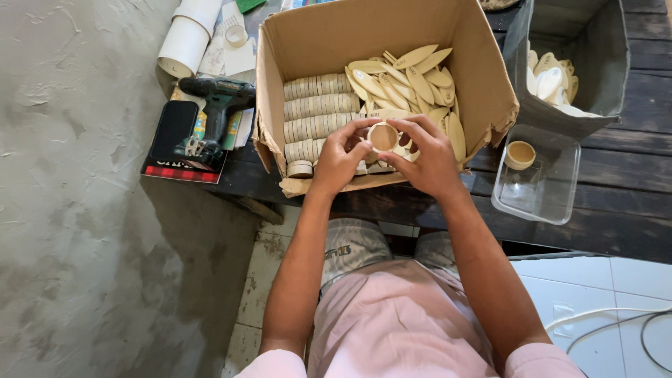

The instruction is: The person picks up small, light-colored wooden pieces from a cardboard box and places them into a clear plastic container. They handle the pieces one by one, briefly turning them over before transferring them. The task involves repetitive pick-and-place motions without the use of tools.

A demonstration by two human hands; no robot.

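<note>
My left hand (339, 159) and my right hand (428, 155) meet over the near edge of an open cardboard box (483, 63), both gripping one small round wooden cup (383, 137) with its opening facing up. Inside the box, rows of stacked wooden rings (316, 107) lie on the left and a loose heap of flat oval wooden pieces (409, 78) on the right. One single ring (299, 169) lies at the box's near left corner.
A clear plastic tub (549, 192) to the right holds one round wooden cup (520, 155). A dark bin (602, 77) behind it holds pale oval pieces. A cordless drill (213, 112), white tubes (185, 38) and tape roll (236, 35) lie left, on the dark wooden table (630, 175).
</note>
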